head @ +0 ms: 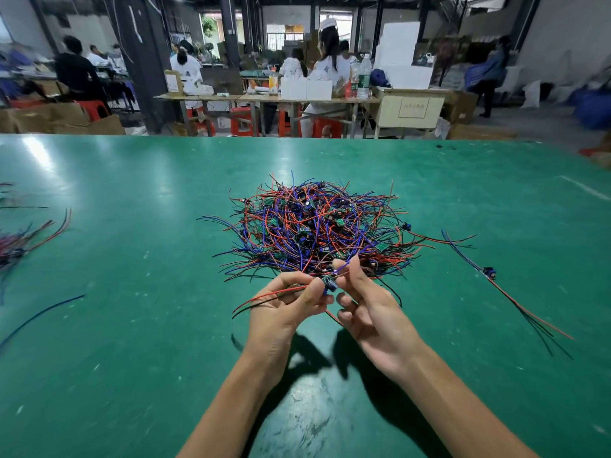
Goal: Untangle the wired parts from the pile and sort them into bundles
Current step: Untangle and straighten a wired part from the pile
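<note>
While the pile (317, 226) of red, blue and black wired parts lies mid-desk (132, 325), the left hand (284, 305) pinches one wired part (325, 284) at its near edge. The right hand (367, 309) pinches a blue wire (342, 267) from it; a small bundle (489, 272) lies to the right.

We see a bright, evenly lit view, with overhead light leaving pale glare patches on the green table (132, 226) at upper left and centre. Both arms throw dark, fairly sharp shadows onto the table just below the hands. The wide lens bends the table's far edge and stretches the corners. The people (74, 69) at far left are smeared with blur; the windows (284, 31) are blown out.
</note>
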A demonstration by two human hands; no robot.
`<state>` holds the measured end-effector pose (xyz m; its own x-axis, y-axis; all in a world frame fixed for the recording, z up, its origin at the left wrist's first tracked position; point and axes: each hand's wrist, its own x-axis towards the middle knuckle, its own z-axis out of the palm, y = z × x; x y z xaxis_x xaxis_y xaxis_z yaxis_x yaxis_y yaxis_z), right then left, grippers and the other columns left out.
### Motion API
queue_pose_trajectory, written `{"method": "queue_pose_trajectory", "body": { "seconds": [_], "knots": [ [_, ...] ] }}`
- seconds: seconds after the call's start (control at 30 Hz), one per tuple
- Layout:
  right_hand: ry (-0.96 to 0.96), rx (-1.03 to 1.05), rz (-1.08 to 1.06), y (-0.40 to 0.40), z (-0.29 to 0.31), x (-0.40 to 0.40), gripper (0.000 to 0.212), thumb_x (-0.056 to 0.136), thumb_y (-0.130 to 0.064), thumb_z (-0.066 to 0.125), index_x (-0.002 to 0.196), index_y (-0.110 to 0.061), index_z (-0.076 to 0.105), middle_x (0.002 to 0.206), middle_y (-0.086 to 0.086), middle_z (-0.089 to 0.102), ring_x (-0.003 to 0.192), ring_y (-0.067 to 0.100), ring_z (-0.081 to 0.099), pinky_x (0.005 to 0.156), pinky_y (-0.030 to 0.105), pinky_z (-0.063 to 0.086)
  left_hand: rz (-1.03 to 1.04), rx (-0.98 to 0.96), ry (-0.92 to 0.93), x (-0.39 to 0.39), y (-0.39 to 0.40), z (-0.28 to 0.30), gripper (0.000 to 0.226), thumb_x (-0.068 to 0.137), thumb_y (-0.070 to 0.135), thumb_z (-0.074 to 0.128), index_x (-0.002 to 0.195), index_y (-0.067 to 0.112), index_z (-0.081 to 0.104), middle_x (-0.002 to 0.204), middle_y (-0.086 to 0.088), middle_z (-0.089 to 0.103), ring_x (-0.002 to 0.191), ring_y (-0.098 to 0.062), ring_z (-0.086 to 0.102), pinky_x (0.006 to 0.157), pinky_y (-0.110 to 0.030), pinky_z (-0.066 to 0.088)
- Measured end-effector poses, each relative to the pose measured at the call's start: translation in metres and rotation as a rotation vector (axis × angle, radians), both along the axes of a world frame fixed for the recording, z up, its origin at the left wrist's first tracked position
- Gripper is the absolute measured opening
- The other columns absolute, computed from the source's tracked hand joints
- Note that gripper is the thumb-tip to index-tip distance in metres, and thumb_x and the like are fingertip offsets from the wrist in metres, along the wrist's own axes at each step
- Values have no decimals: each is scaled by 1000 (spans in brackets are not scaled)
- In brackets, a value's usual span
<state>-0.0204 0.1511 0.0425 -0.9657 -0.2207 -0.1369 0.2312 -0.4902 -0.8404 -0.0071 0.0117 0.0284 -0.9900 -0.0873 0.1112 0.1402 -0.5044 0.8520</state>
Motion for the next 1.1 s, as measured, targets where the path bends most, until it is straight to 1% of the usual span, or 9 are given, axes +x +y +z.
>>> {"method": "queue_pose_trajectory", "body": {
  "seconds": [0.3,0.43,0.5,0.57,0.67,0.73,0.87,0.93,1.1],
  "knots": [
    [302,307,-61,9,0,-3,28,81,-47,70,97,-26,80,77,-4,66,62,10,56,55,19,46,93,-266,211,2,2,-3,20,68,8,85,83,15,74,76,-9,74,66,-19,72,65,-26,58],
    [126,105,-37,21,2,-14,30,68,-50,78,88,-28,82,70,-8,61,52,2,49,49,15,46,263,-742,378,0,-2,-11,41,70,18,90,103,27,70,98,2,71,80,-14,68,71,-19,52],
    [78,80,29,33,5,-18,28,68,-50,79,87,-30,82,72,-9,61,53,1,48,49,14,46,318,-852,406,-2,-2,-15,33,82,17,83,109,26,67,97,4,69,78,-16,67,70,-20,51],
    [157,203,109,39,4,-18,29,72,-51,80,90,-28,81,73,-7,61,55,3,47,50,14,43,218,-696,251,0,1,-12,13,91,26,70,103,21,72,87,-2,73,71,-17,70,67,-24,55],
    [352,474,134,34,-2,-14,28,83,-44,75,92,-18,80,77,-2,66,62,5,50,53,13,39,-115,-382,-31,4,7,-6,37,93,39,54,105,11,76,89,-16,76,74,-28,74,69,-30,61],
    [454,511,127,29,-7,-14,22,88,-33,71,91,-13,79,76,-2,70,65,4,57,59,12,44,-231,-298,-71,5,9,-3,37,94,34,56,114,11,75,99,-22,70,82,-32,74,75,-32,62],
    [524,601,-42,27,-11,-17,13,84,-37,73,91,-32,82,82,-17,68,66,19,45,59,22,37,-299,-217,-58,3,6,-4,34,95,15,60,128,12,66,106,-19,75,82,-29,75,75,-29,61],
    [550,679,-68,28,-13,-19,15,84,-42,71,95,-42,80,98,-8,70,72,19,37,63,32,33,-304,-211,-69,4,6,-3,34,95,8,60,129,9,63,98,-17,76,78,-27,76,71,-27,61],
    [528,712,35,26,-13,-17,31,97,-42,51,112,-36,77,105,5,56,101,6,56,88,13,42,-211,-232,-133,3,6,-3,26,96,0,60,121,-5,66,102,-25,74,69,-25,74,66,-27,61]
  ]
}}
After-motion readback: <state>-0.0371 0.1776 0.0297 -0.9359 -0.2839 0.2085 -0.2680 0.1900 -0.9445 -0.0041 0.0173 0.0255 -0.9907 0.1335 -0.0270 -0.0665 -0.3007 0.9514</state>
